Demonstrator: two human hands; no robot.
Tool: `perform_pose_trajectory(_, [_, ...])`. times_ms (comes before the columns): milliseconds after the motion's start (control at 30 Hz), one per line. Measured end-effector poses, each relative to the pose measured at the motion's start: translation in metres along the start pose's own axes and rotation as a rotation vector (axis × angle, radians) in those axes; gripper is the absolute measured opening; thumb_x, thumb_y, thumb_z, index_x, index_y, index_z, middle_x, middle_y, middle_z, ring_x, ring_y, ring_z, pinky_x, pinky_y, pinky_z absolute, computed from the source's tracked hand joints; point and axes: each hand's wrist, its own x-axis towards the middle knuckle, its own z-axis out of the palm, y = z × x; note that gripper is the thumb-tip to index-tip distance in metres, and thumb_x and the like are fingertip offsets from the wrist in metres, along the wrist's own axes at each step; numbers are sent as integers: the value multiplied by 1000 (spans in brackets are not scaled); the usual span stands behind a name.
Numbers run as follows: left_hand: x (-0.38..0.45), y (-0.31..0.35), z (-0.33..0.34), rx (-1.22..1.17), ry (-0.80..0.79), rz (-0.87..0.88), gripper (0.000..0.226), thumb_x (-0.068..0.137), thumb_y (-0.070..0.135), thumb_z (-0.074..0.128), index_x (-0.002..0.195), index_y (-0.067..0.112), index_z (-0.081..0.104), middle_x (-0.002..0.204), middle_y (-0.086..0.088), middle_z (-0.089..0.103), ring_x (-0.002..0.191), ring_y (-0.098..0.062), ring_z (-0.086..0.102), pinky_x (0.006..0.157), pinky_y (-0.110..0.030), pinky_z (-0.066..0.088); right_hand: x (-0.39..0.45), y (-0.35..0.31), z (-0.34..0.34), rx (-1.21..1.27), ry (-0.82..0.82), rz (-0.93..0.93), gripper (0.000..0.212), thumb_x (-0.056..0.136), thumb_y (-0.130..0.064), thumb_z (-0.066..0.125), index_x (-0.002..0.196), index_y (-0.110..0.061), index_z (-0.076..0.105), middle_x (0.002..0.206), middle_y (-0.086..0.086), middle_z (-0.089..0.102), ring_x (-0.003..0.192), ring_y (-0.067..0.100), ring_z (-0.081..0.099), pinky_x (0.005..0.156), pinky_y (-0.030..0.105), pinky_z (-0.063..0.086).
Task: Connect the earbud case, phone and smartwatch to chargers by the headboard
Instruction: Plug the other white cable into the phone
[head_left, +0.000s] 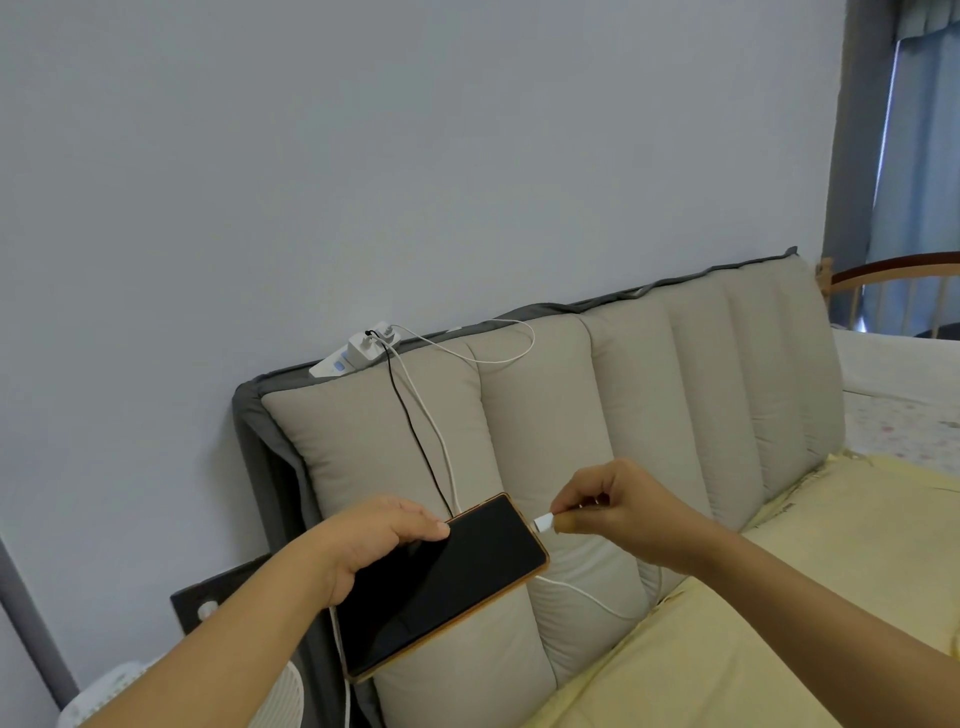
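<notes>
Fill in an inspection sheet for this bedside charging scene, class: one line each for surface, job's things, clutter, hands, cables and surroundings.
Surface: bed with yellow sheet, padded beige headboard behind it.
Job's things: phone, dark screen, orange-edged case, held in the air before the headboard; earbud case and smartwatch not seen.
Clutter: nothing seen on the bed.
Hands: left hand grips the phone's long edge; right hand pinches a white plug just off the phone's top end, not yet inserted.
Cables: white cable and black cable run down from a power strip on top of the headboard.
Surroundings: pale wall, curtain, wooden cot rail at far right.
</notes>
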Motion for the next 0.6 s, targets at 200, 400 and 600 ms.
perform_pose_trajectory(200, [-2,-7,-6,-151,-208,-3,51,61,-7,62,111,0,63,113,-31,63,96,-39,64,88,-46,52,0,9,-5,133,58,22,9,81,-6,69,81,-13,75,74,4,68,69,9,60,70,19,53])
perform_pose_trajectory(400, [-1,-14,-12,-250,-293,94,67,65,-11,70,128,2,52,126,-31,56,118,-47,52,102,-58,40,-1,13,-9,152,87,25,10,82,-5,68,83,-12,74,73,0,68,66,5,60,68,17,52])
perform_pose_trajectory(600, [0,-19,-9,-412,-127,131,69,48,2,82,114,8,60,109,-27,67,94,-39,65,77,-45,56,-3,15,-11,184,114,26,13,81,-4,69,79,-16,74,67,-6,67,63,2,58,65,15,49])
